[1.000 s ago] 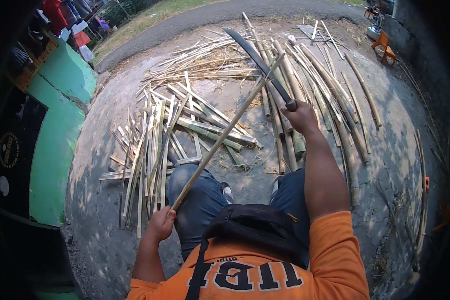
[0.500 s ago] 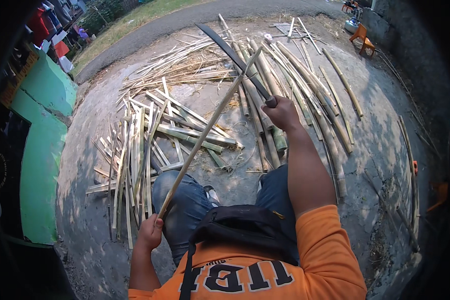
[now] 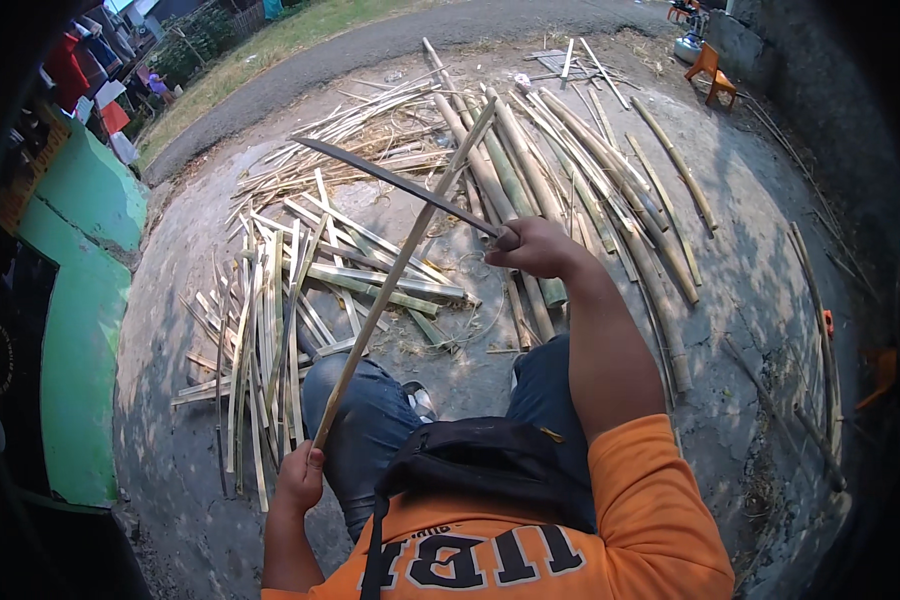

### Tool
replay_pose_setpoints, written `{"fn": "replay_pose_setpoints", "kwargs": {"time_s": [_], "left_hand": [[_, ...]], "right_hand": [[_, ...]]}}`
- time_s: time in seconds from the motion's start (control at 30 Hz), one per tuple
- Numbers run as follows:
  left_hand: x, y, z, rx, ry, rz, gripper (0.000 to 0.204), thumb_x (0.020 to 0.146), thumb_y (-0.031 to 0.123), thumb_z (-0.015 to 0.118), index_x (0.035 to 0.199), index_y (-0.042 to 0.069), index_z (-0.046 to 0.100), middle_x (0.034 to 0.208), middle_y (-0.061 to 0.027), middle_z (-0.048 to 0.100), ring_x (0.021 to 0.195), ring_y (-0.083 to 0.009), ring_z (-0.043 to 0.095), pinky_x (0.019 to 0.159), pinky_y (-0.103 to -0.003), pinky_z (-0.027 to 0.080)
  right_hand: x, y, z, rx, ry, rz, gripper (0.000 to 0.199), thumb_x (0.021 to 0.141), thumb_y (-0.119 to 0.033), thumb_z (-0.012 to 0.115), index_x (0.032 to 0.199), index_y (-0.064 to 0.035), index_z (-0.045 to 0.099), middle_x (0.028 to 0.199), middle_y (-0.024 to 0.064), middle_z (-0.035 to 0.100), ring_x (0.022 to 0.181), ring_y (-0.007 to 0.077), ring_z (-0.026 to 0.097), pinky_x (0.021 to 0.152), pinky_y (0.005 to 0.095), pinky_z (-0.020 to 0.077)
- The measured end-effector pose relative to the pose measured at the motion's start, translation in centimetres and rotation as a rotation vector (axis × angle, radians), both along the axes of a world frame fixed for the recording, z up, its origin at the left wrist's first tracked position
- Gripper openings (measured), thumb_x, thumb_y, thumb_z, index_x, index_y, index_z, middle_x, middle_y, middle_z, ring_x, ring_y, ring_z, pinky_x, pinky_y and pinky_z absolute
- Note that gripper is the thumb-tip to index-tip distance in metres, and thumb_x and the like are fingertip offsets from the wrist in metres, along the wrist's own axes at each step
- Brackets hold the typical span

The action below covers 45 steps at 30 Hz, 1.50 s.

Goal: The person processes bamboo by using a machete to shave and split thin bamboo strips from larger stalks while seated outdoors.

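Observation:
My left hand (image 3: 300, 477) is closed round the lower end of a long, thin bamboo strip (image 3: 402, 262), which slants up and away to the right. In my right hand (image 3: 536, 247) is the dark handle of a machete (image 3: 395, 180) with a long, slightly curved blade. The blade points to the far left and crosses the strip along its upper half. Whether the edge is cutting into the strip or only resting against it, I cannot tell. Beyond my left knee lies a heap of split bamboo pieces (image 3: 260, 330), many of them crossed over one another.
Whole bamboo poles (image 3: 515, 180) lie ahead, and more poles (image 3: 670, 150) spread to the right. Thin slivers (image 3: 340, 150) are piled at the far left. A green wall (image 3: 85, 350) stands at left, an orange chair (image 3: 711, 72) at far right. A black bag (image 3: 485, 460) sits at my waist.
The machete has swung from pointing up and away to pointing more leftward. My right hand has come slightly left and toward me, while my left hand has barely moved with the strip.

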<state>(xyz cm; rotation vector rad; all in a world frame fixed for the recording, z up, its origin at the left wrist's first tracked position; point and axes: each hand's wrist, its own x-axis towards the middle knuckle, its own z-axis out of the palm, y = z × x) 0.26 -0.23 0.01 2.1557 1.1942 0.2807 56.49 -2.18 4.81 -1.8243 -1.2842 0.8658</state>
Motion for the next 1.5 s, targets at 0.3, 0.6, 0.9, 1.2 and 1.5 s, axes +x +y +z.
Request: {"fn": "replay_pose_setpoints", "kwargs": {"time_s": [0.3,0.6,0.9,1.2,1.5], "left_hand": [[-0.4,0.1,0.5,-0.002,0.012,0.000,0.068,0.109,0.062,0.042,0.087,-0.001,0.055,0.069,-0.0226,0.054,0.064,-0.0439,0.056,0.061,-0.047,0.042],[-6.2,0.0,3.3,-0.082,0.175,-0.020,0.062,0.110,0.059,0.044,0.093,0.002,0.062,0.072,-0.0128,0.060,0.067,-0.0255,0.061,0.065,-0.040,0.048],[-6.2,-1.1,1.6,-0.128,0.073,0.037,0.062,0.110,0.058,0.043,0.093,0.002,0.061,0.071,-0.0106,0.059,0.066,-0.0232,0.059,0.065,-0.038,0.048],[-6.7,-1.7,1.2,-0.031,0.063,0.019,0.063,0.110,0.058,0.043,0.092,0.000,0.061,0.070,-0.0169,0.057,0.065,-0.0355,0.061,0.063,-0.042,0.047],[-6.2,-1.9,1.1,0.017,0.073,0.010,0.067,0.109,0.062,0.041,0.095,0.000,0.062,0.070,-0.0177,0.058,0.065,-0.0378,0.061,0.062,-0.045,0.046]], "right_hand": [[-8.0,0.7,2.6,0.065,-0.749,0.327,0.016,0.079,-0.024,0.074,0.095,-0.0220,0.079,0.091,0.0072,0.077,0.088,0.0310,0.075,0.078,0.0459,0.0590],[1.4,0.0,-0.6,-0.268,-0.415,-0.321,0.025,0.088,-0.039,0.079,0.109,-0.0247,0.080,0.104,0.0064,0.079,0.098,0.0297,0.075,0.088,0.0438,0.0590],[-0.9,0.3,1.0,-0.148,-0.481,-0.351,0.030,0.090,-0.039,0.075,0.111,-0.0187,0.079,0.106,0.0144,0.078,0.102,0.0353,0.074,0.089,0.0481,0.0576],[0.4,1.9,-2.0,-0.053,-0.044,-0.175,0.037,0.084,-0.033,0.084,0.107,-0.0041,0.078,0.093,0.0140,0.077,0.085,0.0282,0.074,0.080,0.0394,0.0559],[0.2,0.5,-1.0,-0.024,-0.254,-0.218,0.036,0.085,-0.037,0.081,0.104,-0.0063,0.077,0.096,0.0187,0.076,0.094,0.0356,0.074,0.083,0.0465,0.0562]]}}
